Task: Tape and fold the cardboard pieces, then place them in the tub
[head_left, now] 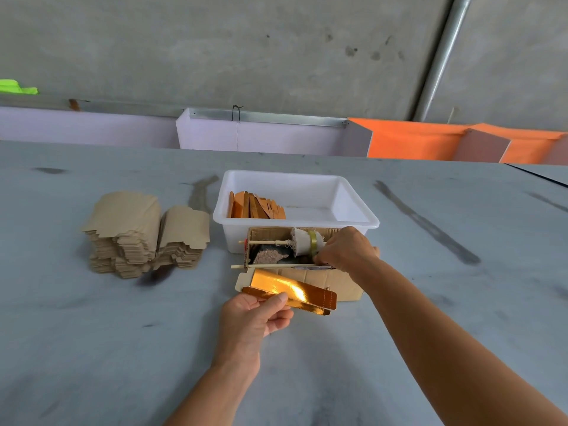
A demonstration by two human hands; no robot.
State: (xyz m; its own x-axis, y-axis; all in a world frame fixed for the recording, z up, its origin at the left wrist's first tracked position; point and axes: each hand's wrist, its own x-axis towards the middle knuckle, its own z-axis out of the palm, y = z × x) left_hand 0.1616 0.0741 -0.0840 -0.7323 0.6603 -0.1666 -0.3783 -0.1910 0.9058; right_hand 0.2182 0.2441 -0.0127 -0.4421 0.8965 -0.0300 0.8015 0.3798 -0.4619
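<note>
My left hand (250, 318) pinches the gold card (292, 292). My right hand (344, 252), at one o'clock, pinches tape (313, 241). Tape could stick crooked if the card slips.

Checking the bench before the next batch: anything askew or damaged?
The blank stacks left of the tub lean and splay unevenly. The tape box has ragged torn edges. Folded pieces lie tidily in the tub.

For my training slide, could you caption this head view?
Left hand holds a gold cardboard piece while the right hand reaches the tape roll before the white tub.
</note>
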